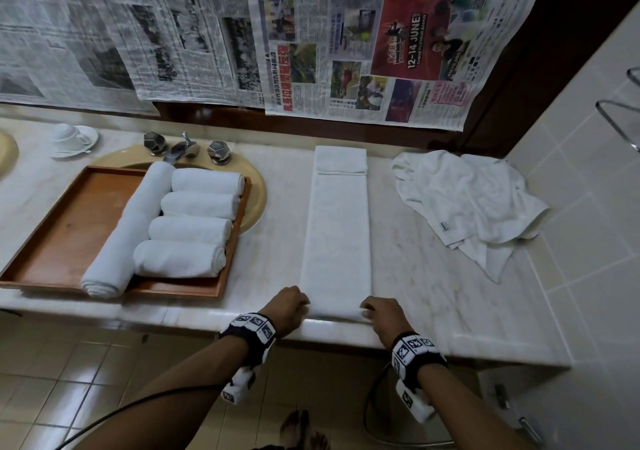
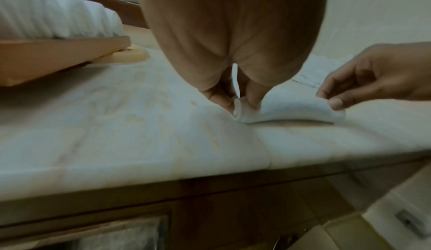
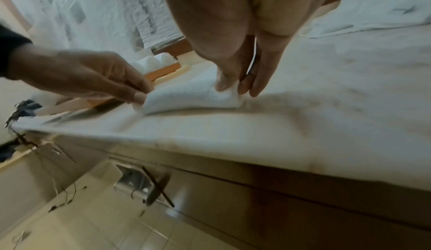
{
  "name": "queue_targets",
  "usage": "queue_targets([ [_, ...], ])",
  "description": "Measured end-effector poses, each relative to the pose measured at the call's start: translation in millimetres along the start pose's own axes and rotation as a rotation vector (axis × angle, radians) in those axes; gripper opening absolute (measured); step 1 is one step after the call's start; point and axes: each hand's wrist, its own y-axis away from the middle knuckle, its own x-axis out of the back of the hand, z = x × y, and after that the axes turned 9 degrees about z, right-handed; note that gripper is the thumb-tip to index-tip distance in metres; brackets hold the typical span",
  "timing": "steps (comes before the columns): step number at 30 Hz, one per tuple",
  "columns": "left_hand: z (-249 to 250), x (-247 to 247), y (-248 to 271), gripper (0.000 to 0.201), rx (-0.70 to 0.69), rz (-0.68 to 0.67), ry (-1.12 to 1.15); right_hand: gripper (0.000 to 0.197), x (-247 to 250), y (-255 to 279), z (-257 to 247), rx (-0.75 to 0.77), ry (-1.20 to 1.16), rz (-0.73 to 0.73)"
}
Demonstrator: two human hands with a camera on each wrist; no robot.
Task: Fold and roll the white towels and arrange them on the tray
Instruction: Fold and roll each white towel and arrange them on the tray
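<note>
A white towel lies folded into a long narrow strip on the marble counter, running from the front edge to the back. Its near end is turned over into the start of a roll. My left hand pinches the left corner of that end, and my right hand pinches the right corner. A wooden tray at the left holds one long rolled towel and several short rolled towels. A crumpled white towel lies at the right.
The tray rests partly over a beige sink with a tap. A cup on a saucer stands at the back left. Newspaper covers the wall behind. A tiled wall closes the right side.
</note>
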Motion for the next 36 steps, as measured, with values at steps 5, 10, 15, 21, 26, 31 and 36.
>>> queue_targets([
  [5, -3, 3, -10, 0.022, 0.055, 0.095, 0.116, 0.028, 0, -5, -2, 0.004, -0.087, 0.116],
  [10, -3, 0, -9, 0.021, -0.139, 0.143, -0.01, 0.022, -16, 3, 6, 0.173, 0.095, 0.188],
  [15, -16, -4, -1, 0.024, -0.287, 0.109, -0.285, 0.037, -8, 13, 16, 0.315, 0.252, 0.186],
  [21, -8, 0, -16, 0.015, -0.343, 0.102, -0.277, 0.039, -7, -1, 15, 0.369, 0.286, 0.219],
  [26, -11, 8, -24, 0.021, -0.218, 0.047, -0.069, 0.025, -2, -9, 14, 0.282, 0.27, 0.203],
  [31, -11, 9, -35, 0.031, -0.108, 0.068, 0.068, 0.013, 15, -19, -1, -0.018, 0.013, 0.214],
  [36, -9, 9, -35, 0.023, -0.094, 0.142, 0.04, 0.015, 10, -21, -8, -0.01, 0.151, 0.253],
])
